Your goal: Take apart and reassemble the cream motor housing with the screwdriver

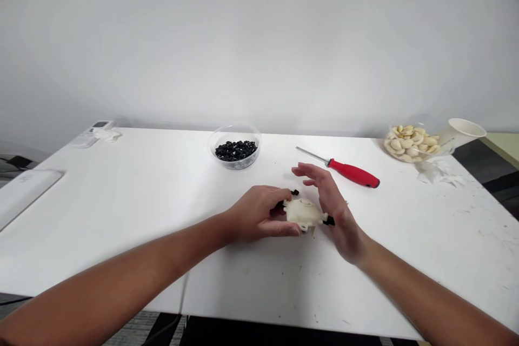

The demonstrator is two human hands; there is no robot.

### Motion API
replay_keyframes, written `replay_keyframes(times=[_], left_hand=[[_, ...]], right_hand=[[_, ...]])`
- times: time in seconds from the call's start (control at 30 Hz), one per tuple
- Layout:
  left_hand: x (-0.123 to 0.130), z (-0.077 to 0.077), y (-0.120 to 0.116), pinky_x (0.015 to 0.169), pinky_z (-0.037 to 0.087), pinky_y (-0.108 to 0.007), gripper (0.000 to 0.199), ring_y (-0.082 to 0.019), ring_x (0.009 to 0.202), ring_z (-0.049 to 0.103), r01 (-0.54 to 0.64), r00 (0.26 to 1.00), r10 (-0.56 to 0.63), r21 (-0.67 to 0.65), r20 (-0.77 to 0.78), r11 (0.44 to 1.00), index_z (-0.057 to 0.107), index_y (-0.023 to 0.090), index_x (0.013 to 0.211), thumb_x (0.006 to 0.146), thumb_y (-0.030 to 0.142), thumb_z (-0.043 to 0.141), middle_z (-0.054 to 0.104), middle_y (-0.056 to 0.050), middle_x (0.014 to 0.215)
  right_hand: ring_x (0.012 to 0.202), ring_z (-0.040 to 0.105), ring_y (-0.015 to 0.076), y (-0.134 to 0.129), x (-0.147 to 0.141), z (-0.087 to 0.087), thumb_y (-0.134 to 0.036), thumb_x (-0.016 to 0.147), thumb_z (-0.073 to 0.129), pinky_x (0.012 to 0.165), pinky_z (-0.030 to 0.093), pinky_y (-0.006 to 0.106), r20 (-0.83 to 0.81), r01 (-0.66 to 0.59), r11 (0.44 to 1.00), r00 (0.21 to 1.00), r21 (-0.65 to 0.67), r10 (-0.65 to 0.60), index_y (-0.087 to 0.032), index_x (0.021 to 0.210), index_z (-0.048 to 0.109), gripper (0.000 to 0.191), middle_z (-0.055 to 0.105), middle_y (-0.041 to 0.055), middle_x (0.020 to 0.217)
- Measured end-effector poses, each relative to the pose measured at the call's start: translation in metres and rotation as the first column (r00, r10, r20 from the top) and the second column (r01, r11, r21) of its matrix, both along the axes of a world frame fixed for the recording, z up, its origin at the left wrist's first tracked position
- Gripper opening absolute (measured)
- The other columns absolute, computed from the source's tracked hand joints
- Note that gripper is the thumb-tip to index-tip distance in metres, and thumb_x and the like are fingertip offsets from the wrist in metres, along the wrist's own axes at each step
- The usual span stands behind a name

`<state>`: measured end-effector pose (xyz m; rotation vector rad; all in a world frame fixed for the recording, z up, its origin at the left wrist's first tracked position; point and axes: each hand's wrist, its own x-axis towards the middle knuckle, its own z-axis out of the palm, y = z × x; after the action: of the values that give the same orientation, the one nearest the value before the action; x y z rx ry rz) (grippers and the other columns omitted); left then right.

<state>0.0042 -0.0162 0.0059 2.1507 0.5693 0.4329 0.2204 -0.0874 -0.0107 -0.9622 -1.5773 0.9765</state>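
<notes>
Forearms enter from both lower corners, the left forearm [101, 294] and the right forearm [421, 297] converging on a cream-white plastic housing [303, 212] near the front of the white bench [121, 216]. Left hand [255, 213] curls around the housing's left end, its fingers [267, 193] clenched on the piece; whether the housing touches the bench cannot be told. Right hand [332, 211] stands open, its fingers [308, 170] spread and released, its heel just beside the housing's right end. One black fitting [328, 220] juts from that end; a second black fitting [294, 192] shows past the left fingertips. Step in hand, as judged: steadying the housing one-handed. Further work on it would call for the right fingers to close on it. Farther back lie a clear plastic bowl [235, 127] of black fittings, a red-handled screwdriver [352, 172], a glass bowl [409, 158] of pale nut shells, and a tipped paper cup [466, 132].
</notes>
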Motion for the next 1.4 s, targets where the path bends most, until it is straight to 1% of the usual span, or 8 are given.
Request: replay_keyframes(times=[0.17,0.3,0.47,0.6,0.83,1.0,1.23,1.4], left_hand=[[0.002,-0.004,0.001,0.060,0.033,-0.029,0.070,-0.014,0.060,0.048,0.006,1.000,-0.003,0.083,-0.030,0.997,0.045,0.021,0.075,0.085,0.088,0.062,0.053,0.004,0.066],[0.003,-0.008,0.001,0.065,0.039,-0.030,0.066,-0.017,0.068,0.057,0.015,0.999,-0.010,0.088,-0.051,0.996,0.055,0.020,0.083,0.087,0.085,0.062,0.062,0.001,0.074],[0.004,-0.009,0.002,0.072,0.044,-0.031,0.061,-0.020,0.078,0.064,0.037,0.997,-0.031,0.092,-0.070,0.995,0.063,0.019,0.092,0.089,0.080,0.065,0.069,-0.002,0.085],[0.003,-0.006,0.002,0.064,0.036,-0.029,0.061,-0.015,0.066,0.054,0.010,0.999,-0.008,0.044,-0.048,0.999,0.054,0.020,0.081,0.089,0.079,0.066,0.060,0.003,0.072],[-0.002,0.002,0.001,0.059,0.030,-0.027,0.059,-0.012,0.062,0.044,-0.009,1.000,0.009,-0.104,0.003,0.995,0.051,0.020,0.081,0.091,0.077,0.066,0.050,0.005,0.067],[-0.001,-0.001,0.001,0.058,0.028,-0.028,0.062,-0.012,0.060,0.041,0.004,1.000,-0.004,-0.070,-0.002,0.998,0.050,0.020,0.079,0.087,0.079,0.068,0.049,0.005,0.066],[0.002,-0.004,0.004,0.060,0.036,-0.028,0.064,-0.015,0.065,0.053,0.076,0.997,-0.076,0.007,-0.002,0.997,0.057,0.019,0.082,0.089,0.082,0.063,0.060,0.001,0.072],[0.002,-0.003,0.004,0.065,0.044,-0.027,0.059,-0.019,0.075,0.065,0.098,0.995,-0.098,-0.014,-0.013,0.995,0.072,0.022,0.121,0.093,0.074,0.066,0.070,0.000,0.085]], right_hand=[[0.150,0.043,0.0331,-0.004,-0.005,0.002,-0.066,0.106,0.047,0.124,0.036,0.057,0.236,0.093,0.996,0.967,0.005,-0.092,-0.039,0.158,0.044,0.058,0.050,0.0058,0.160],[0.146,0.045,0.0295,-0.003,-0.008,0.001,-0.049,0.113,0.041,0.123,0.036,0.056,0.329,0.106,0.994,0.940,-0.019,-0.094,-0.041,0.154,0.052,0.043,0.055,0.0047,0.151],[0.145,0.045,0.0287,-0.003,-0.007,0.002,-0.042,0.114,0.039,0.121,0.037,0.056,0.376,0.093,0.995,0.923,-0.019,-0.079,-0.041,0.149,0.060,0.041,0.057,0.0038,0.148],[0.147,0.043,0.0310,-0.004,-0.003,0.008,-0.048,0.112,0.044,0.121,0.036,0.059,0.369,0.073,0.997,0.928,-0.036,-0.055,-0.041,0.151,0.056,0.041,0.056,0.0047,0.151],[0.147,0.043,0.0384,-0.005,0.009,0.014,-0.075,0.091,0.066,0.119,0.040,0.061,0.273,0.062,0.992,0.958,0.109,-0.090,-0.038,0.158,0.042,0.080,0.047,0.0091,0.157],[0.151,0.039,0.0413,-0.004,0.011,0.011,-0.072,0.068,0.092,0.123,0.038,0.064,0.366,-0.008,0.992,0.930,0.122,-0.038,-0.042,0.166,0.030,0.120,0.038,0.0098,0.165],[0.147,0.046,0.0378,-0.002,0.002,0.005,-0.063,0.077,0.091,0.120,0.045,0.059,0.320,-0.081,0.990,0.947,0.116,0.040,-0.044,0.159,0.046,0.095,0.048,0.0091,0.156],[0.141,0.052,0.0353,-0.002,-0.003,0.003,-0.048,0.079,0.094,0.114,0.050,0.057,0.315,-0.106,0.988,0.947,0.114,0.065,-0.044,0.146,0.061,0.074,0.055,0.0081,0.150]])
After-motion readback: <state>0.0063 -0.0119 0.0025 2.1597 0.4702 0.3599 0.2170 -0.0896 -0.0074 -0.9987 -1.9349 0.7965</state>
